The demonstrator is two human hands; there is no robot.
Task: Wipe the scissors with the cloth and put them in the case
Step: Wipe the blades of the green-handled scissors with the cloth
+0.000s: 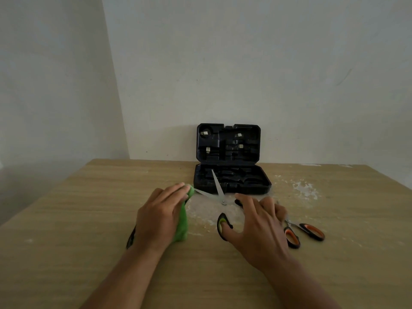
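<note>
Looking down from the head camera, I see my left hand (161,216) curled around a green cloth (181,221), pinching it over the tip of one blade of the green-handled scissors (219,195). Those scissors are spread wide open above the desk (89,219): one blade runs left into the cloth, the other points up and away over the front edge of the case (231,179). My right hand (258,228) holds the handles, thumb through the near green-lined loop and the other fingers splayed over the far loop, so the hand is fairly open yet gripping. Just right of that hand, a second pair, the orange-handled scissors (305,233), lies flat on the desk, its blades partly hidden behind my fingers. A dark handle (131,238) shows under my left wrist; I cannot tell what it belongs to. The black case stands open against the wall, lid upright, and white dust (305,190) speckles the desk near it.
</note>
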